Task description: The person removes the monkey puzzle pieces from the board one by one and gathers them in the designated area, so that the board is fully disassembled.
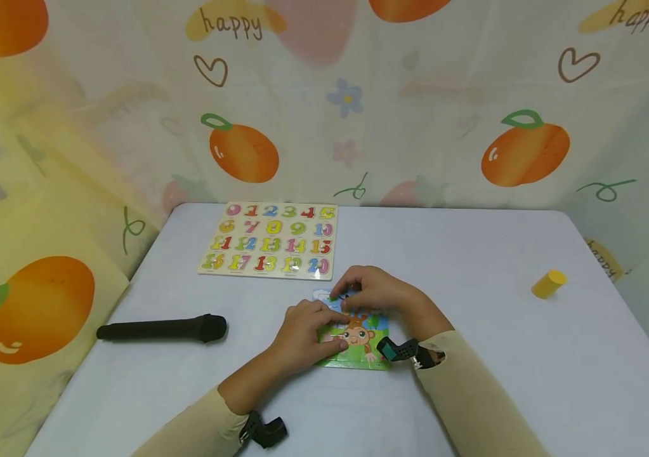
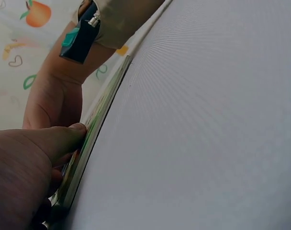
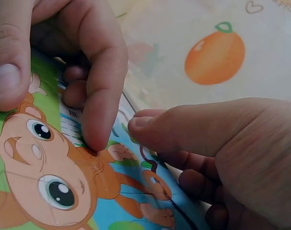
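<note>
A jigsaw puzzle (image 1: 353, 364) with a cartoon monkey on green and blue lies flat at the middle of the white table. My left hand (image 1: 304, 336) rests on its left side, thumb and index fingertip touching the picture near the monkey's face (image 3: 45, 167). In the left wrist view, the left thumb (image 2: 64, 139) lies over the board's edge. My right hand (image 1: 381, 293) is at the puzzle's far edge, fingers bent and thumb (image 3: 174, 127) close to the index fingertip. Whether a loose piece is between them is hidden.
A number board (image 1: 267, 240) with colourful numerals lies behind the puzzle, to the left. A black microphone (image 1: 158, 329) lies at the left. On the right is a yellow cylinder (image 1: 549, 284). A fruit-patterned cloth (image 1: 404, 146) hangs behind the table.
</note>
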A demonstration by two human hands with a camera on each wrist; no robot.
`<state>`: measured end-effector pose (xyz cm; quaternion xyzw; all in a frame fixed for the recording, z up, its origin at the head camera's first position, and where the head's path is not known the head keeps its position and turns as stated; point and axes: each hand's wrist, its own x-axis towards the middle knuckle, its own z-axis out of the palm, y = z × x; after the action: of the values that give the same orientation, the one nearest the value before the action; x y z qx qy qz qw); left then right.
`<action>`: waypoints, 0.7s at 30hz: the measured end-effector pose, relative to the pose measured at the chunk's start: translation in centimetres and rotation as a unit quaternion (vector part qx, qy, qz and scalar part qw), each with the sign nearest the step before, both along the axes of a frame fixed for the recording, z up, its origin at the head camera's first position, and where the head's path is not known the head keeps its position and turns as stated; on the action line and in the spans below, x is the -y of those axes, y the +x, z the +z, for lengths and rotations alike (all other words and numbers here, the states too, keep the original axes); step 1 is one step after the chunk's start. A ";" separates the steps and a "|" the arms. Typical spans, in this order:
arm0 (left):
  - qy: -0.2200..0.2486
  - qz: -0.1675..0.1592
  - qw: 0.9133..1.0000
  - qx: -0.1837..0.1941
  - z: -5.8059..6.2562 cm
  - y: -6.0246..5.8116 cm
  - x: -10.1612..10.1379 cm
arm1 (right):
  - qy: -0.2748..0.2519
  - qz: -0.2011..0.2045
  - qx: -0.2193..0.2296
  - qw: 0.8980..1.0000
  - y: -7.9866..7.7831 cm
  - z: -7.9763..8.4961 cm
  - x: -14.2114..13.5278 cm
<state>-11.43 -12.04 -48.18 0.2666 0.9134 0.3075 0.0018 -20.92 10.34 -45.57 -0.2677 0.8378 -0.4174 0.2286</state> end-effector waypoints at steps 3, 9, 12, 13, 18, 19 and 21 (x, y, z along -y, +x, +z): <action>0.000 -0.001 1.000 0.000 0.0 0.0 -0.1 | 0.012 0.004 -0.018 1.000 0.0 -0.2 0.0; 0.000 0.001 1.000 -0.001 0.0 0.1 0.0 | 0.024 0.039 -0.059 0.997 0.0 -0.3 0.2; 0.003 -0.001 1.000 0.001 0.0 0.0 0.0 | 0.027 0.053 -0.054 0.997 -0.2 -0.3 0.0; 0.004 -0.001 1.000 0.003 -0.1 0.0 0.0 | 0.026 0.058 -0.051 0.997 -0.2 -0.3 0.0; 0.003 -0.001 1.000 0.003 -0.2 -0.1 0.1 | 0.031 0.079 -0.033 0.996 -0.4 0.1 -0.2; 0.003 -0.001 1.000 0.002 -0.2 -0.1 0.1 | 0.033 0.080 -0.032 0.996 -0.4 0.2 -0.1; 0.004 -0.001 1.000 0.000 -0.2 -0.1 0.1 | 0.039 0.078 -0.026 0.996 -0.4 0.4 -0.1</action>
<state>-11.54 -12.12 -48.38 0.2678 0.9120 0.3107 0.0009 -21.32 10.44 -45.19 -0.3335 0.8357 -0.3581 0.2493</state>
